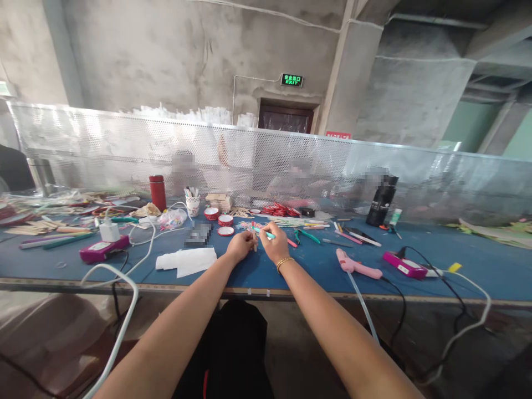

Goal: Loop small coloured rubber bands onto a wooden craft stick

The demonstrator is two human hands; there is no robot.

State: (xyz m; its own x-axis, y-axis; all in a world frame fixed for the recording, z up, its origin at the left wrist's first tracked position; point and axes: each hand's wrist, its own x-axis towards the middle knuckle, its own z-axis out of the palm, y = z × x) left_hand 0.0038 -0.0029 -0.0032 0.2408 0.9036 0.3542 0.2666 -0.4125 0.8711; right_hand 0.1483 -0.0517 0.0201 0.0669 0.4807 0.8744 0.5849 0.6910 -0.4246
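My left hand (242, 247) pinches a thin stick (255, 244); my right hand (276, 243) grips a teal pen (270, 235). Both sit inside the blue table's (249, 275) front edge. White paper (195, 261) borders left; open gap rightward to pink glue gun (346, 261).

A gold bracelet (284, 263) goes around the right wrist (280, 256); at bottom centre, the clothing (238, 352) is black with a red stripe (205, 383).
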